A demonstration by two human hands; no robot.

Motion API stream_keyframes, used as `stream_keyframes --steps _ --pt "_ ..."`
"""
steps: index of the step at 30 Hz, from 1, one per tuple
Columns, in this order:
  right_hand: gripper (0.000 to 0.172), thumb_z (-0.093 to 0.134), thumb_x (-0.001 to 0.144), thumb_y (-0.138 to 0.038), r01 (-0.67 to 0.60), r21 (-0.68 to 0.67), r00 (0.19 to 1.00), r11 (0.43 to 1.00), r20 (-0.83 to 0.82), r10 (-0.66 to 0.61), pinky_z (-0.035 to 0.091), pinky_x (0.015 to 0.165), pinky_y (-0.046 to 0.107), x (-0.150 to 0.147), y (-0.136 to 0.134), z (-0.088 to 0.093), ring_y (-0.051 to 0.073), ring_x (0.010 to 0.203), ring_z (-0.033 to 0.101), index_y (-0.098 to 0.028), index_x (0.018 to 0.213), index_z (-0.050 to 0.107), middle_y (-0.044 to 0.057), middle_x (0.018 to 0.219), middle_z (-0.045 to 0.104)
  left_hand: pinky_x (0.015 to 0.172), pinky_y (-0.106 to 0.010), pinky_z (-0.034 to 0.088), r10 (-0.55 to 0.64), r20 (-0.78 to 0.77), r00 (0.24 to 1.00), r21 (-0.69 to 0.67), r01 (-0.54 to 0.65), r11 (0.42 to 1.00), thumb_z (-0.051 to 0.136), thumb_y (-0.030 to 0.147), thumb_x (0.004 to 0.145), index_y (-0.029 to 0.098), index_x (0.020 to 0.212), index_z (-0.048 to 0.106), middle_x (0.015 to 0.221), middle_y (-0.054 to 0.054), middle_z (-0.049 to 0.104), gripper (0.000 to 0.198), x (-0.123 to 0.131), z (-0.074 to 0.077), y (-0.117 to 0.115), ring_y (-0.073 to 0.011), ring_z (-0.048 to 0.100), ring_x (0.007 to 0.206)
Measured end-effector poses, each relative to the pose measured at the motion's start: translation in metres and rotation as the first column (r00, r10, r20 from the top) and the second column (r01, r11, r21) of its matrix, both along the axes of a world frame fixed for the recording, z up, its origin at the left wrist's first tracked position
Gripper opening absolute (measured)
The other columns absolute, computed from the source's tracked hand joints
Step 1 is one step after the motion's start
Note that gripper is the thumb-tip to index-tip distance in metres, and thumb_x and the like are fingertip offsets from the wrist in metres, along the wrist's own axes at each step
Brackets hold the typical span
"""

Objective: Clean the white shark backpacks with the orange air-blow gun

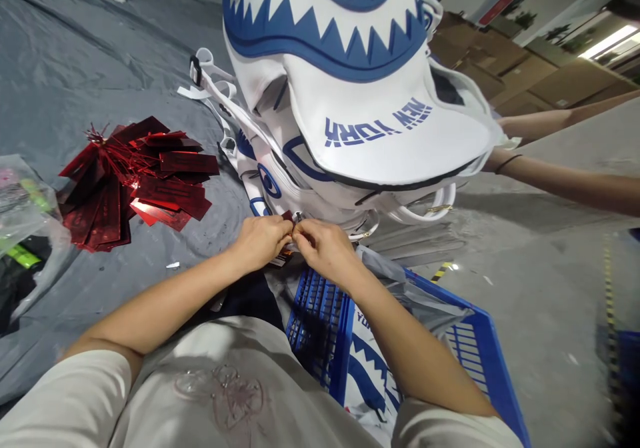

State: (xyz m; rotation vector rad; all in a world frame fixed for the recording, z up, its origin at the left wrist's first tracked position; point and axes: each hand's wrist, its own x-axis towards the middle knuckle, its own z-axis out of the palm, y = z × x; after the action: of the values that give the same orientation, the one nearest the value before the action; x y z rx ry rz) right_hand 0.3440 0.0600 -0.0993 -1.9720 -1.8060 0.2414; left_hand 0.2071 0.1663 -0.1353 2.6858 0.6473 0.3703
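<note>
Head view: the left hand (pixel 263 238) pinches what looks like a dark red tag (pixel 287 215) just beside a metal zip pull (pixel 299 217), at the near lower edge of the white shark-tooth backpacks (pixel 355 93). The right hand (pixel 327 248) has its fingertips drawn in against the left's (whatever lies between them is hidden). A bunch of red tags (pixel 170 191) lies on the grey sheet (pixel 125 55). A tug from another person's hand (pixel 495 160) could jerk the work loose; a badly fastened tag could drop towards the blue basket (pixel 493 351).

Cardboard boxes (pixel 565 87), yellow-black floor tape (pixel 441 272)
</note>
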Motion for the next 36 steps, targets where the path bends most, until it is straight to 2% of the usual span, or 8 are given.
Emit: stream_keyframes --steps 6,10,15,19,23,27,31,36 --pt "0.012 0.052 0.088 -0.017 0.039 0.038 0.998 0.999 -0.040 -0.038 0.035 0.065 0.027 0.000 0.002 -0.002 0.015 0.066 0.054 -0.020 0.078 0.059 0.002 0.078 0.065 0.072 -0.025 0.045 0.032 0.173 0.984 -0.241 0.011 0.971 0.054 0.021 0.093 0.022 0.097 0.071 0.095 -0.003 0.075 0.017 -0.006 -0.003 -0.008 -0.0169 0.068 0.085" --pt "0.015 0.051 0.089 -0.020 0.007 0.030 0.996 1.000 -0.087 -0.004 0.036 0.064 0.027 0.000 0.001 -0.001 0.015 0.066 0.055 -0.020 0.077 0.060 0.002 0.077 0.066 0.069 -0.027 0.044 0.148 0.173 0.974 -0.218 -0.108 0.970 0.060 0.024 0.089 0.020 0.088 0.067 0.087 -0.002 0.074 0.007 -0.006 0.001 -0.010 -0.0193 0.068 0.081" --pt "0.014 0.051 0.089 -0.023 0.021 0.072 0.992 0.997 -0.128 -0.012 0.038 0.064 0.028 0.001 0.001 -0.003 0.016 0.068 0.058 -0.021 0.079 0.062 0.002 0.076 0.066 0.069 -0.025 0.044 0.055 0.174 0.983 -0.297 -0.001 0.955 0.054 0.021 0.093 0.023 0.100 0.067 0.089 0.000 0.075 0.016 -0.007 0.002 -0.009 -0.0170 0.069 0.082" --pt "0.010 0.054 0.089 -0.027 0.075 0.062 0.975 0.995 -0.212 -0.060 0.040 0.064 0.028 0.002 0.002 -0.007 0.016 0.067 0.059 -0.021 0.084 0.060 0.001 0.077 0.067 0.068 -0.025 0.044 0.138 0.200 0.970 -0.304 -0.073 0.950 0.060 0.028 0.090 0.021 0.090 0.067 0.083 -0.001 0.073 0.009 -0.007 0.002 -0.006 -0.0174 0.068 0.077" --pt "0.012 0.055 0.089 -0.032 0.101 0.048 0.954 0.994 -0.287 -0.083 0.044 0.065 0.028 0.004 0.002 -0.008 0.016 0.067 0.062 -0.021 0.093 0.056 0.001 0.078 0.067 0.071 -0.024 0.046 0.065 0.185 0.981 -0.396 0.013 0.918 0.055 0.023 0.093 0.023 0.102 0.068 0.086 0.001 0.074 0.016 -0.006 0.005 -0.006 -0.0156 0.069 0.080" --pt "0.017 0.052 0.090 -0.037 0.108 0.104 0.956 0.989 -0.285 -0.075 0.048 0.067 0.030 0.007 0.001 -0.011 0.019 0.073 0.066 -0.022 0.093 0.057 0.004 0.082 0.069 0.075 -0.025 0.047 0.112 0.159 0.981 -0.360 -0.048 0.932 0.058 0.034 0.093 0.022 0.100 0.068 0.093 -0.001 0.075 0.017 -0.005 0.007 -0.008 -0.0178 0.070 0.089" --pt "0.021 0.056 0.086 -0.043 0.127 0.115 0.959 0.985 -0.268 -0.092 0.049 0.062 0.030 0.012 0.006 -0.015 0.020 0.070 0.067 -0.023 0.093 0.058 0.005 0.079 0.070 0.075 -0.026 0.047 0.000 0.092 0.996 -0.370 0.034 0.929 0.053 0.031 0.096 0.024 0.111 0.065 0.101 -0.001 0.075 0.020 -0.004 0.006 -0.004 -0.0181 0.069 0.094" --pt "0.023 0.056 0.085 -0.046 0.138 0.090 0.954 0.986 -0.279 -0.108 0.051 0.060 0.030 0.012 0.009 -0.017 0.021 0.069 0.069 -0.024 0.092 0.057 0.004 0.077 0.070 0.075 -0.028 0.047 0.069 0.097 0.993 -0.374 -0.028 0.927 0.057 0.042 0.094 0.023 0.106 0.064 0.097 -0.002 0.074 0.023 -0.005 0.009 -0.002 -0.0203 0.069 0.093"
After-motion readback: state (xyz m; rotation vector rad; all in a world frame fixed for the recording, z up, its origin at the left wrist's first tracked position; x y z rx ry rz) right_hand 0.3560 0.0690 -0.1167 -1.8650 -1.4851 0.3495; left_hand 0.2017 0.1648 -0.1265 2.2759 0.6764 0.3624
